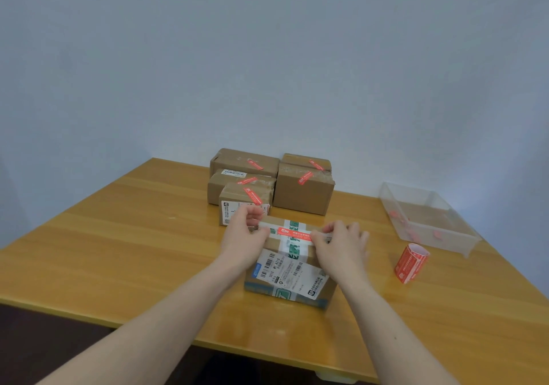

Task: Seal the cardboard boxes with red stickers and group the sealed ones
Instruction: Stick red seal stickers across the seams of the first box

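A cardboard box (pixel 289 269) with green-and-white tape and shipping labels sits at the middle of the wooden table (pixel 118 251). A red sticker (pixel 294 233) lies across its top near the far edge. My left hand (pixel 245 236) pinches the sticker's left end and my right hand (pixel 341 243) pinches its right end. Behind stand several cardboard boxes (pixel 303 190) grouped together, each with a red sticker on top. A roll of red stickers (pixel 411 263) stands to the right of the box.
A clear plastic bin (pixel 427 218) at the table's right edge holds a few red scraps. A plain wall rises just behind the grouped boxes. The table's front edge runs close below the box.
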